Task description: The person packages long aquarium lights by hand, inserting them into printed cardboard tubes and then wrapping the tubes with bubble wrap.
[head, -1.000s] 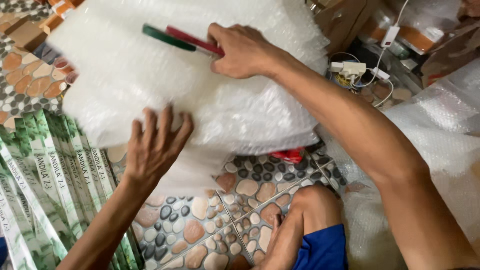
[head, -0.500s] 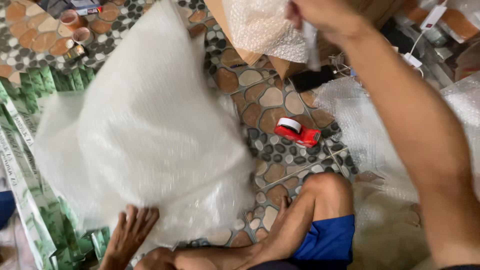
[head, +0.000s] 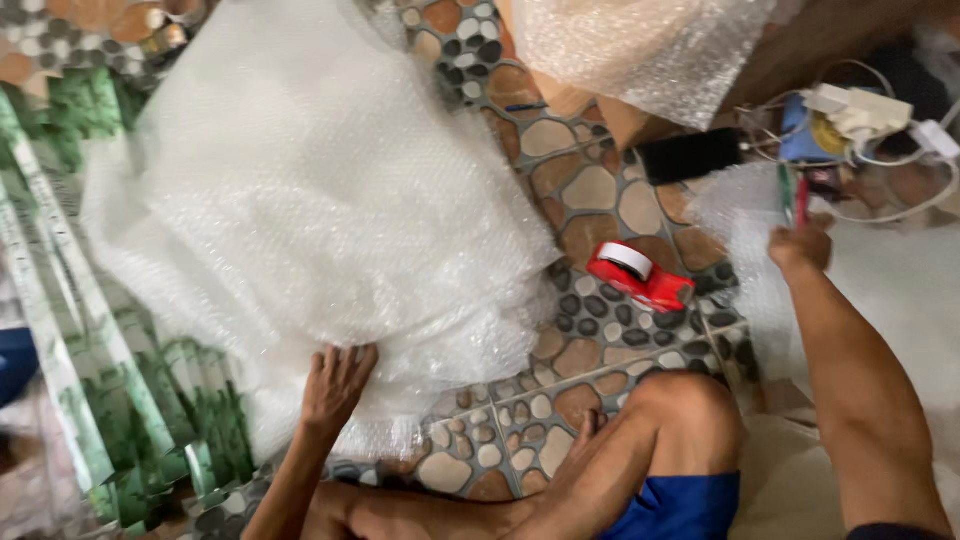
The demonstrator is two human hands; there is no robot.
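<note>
- Bubble wrap sheet [head: 310, 210]: large, white, heaped on the pebble-patterned floor [head: 600, 200], centre-left of the scene; our left hand [head: 335, 385] lies flat on its near edge, fingers spread, pressing, not gripping
- Right hand [head: 800, 245]: raised at the right, clenched on scissors with red and green handles [head: 793, 195]; blades blurred
- Risk, as we judge it: the sheet may slide or bunch under one flat palm, giving a crooked cut; blades near the cables [head: 880, 120] could nick one
- Red tape dispenser [head: 640, 275]: on the floor between sheet and right hand, just beyond our bent knee [head: 685, 400]
- Second bubble wrap piece [head: 640, 45]: far, draped over a brown box [head: 590, 105]
- Green-printed flat packs [head: 90, 300]: left, partly under the sheet
- Obstruction: the knee and the dispenser crowd the right hand's path to the sheet
</note>
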